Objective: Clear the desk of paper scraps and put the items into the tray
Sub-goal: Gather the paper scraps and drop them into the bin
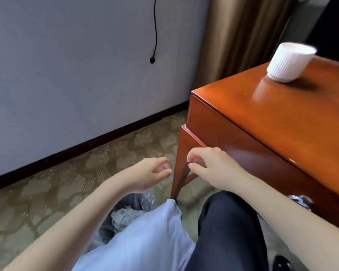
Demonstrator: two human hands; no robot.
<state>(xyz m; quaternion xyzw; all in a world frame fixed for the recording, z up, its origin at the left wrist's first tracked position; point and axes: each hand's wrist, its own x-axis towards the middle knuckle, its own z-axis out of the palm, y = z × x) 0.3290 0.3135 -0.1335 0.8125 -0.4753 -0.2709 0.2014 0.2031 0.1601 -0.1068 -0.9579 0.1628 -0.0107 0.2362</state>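
over the bin (123, 216), beside the corner of the worktop (282, 118), both hands hang in the air with nothing in them. the left hand (151, 173) is above the far rim of the bin, fingers loosely curled and apart, palm turned to the right. the right hand (207, 165) is just beside it, in front of the leg (179, 173) of the worktop, fingers bent down and slightly spread, also holding nothing. the two hands are near each other but do not touch.

the bin stands on the carpet (47, 192) next to the leg; it has a clear plastic liner, and crumpled paper scraps (125, 214) lie inside it. a light blue shirt hem (145, 237) covers part of the bin, and a dark trouser knee (227, 222) is to the right of it.

on the worktop, near its far left corner, a white ribbed cup (288, 63) stands, well apart from the hands. behind are a grey wall (67, 75) with a hanging black cord (155, 36) and a brown curtain (239, 32)
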